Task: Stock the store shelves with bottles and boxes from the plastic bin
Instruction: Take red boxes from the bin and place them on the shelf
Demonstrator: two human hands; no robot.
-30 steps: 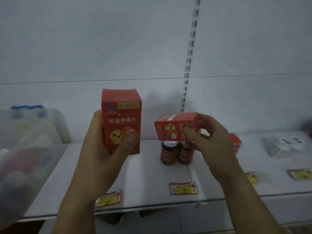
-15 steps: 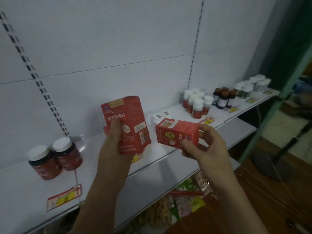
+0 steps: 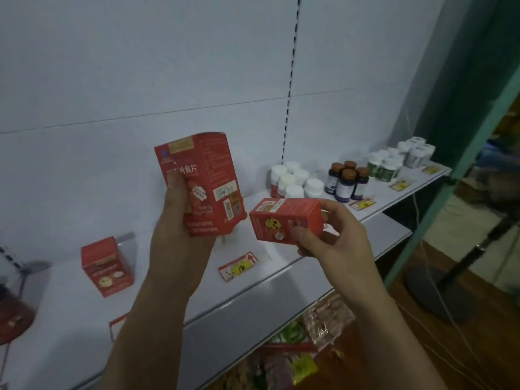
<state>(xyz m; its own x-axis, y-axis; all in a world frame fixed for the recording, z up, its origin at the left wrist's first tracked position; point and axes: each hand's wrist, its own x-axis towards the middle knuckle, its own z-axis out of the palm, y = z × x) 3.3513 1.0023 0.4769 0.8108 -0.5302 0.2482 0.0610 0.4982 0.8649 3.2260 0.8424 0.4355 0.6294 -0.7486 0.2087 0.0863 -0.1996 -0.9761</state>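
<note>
Left hand (image 3: 180, 235) grips a tall red box (image 3: 201, 182), held upright with a slight tilt, thumb across its front face. Right hand (image 3: 334, 235) pinches a smaller red box (image 3: 284, 220) lying on its side, at 3 o'clock of the tall one, just beside it, not touching. Both are held above the white shelf (image 3: 253, 280). A third red box (image 3: 107, 266) stands on the shelf at 8 o'clock of the left hand. White-capped bottles (image 3: 295, 181) stand at 1 o'clock, dark bottles (image 3: 347, 180) beyond them. A red price tag (image 3: 239, 266) lies on the shelf between the wrists.
</note>
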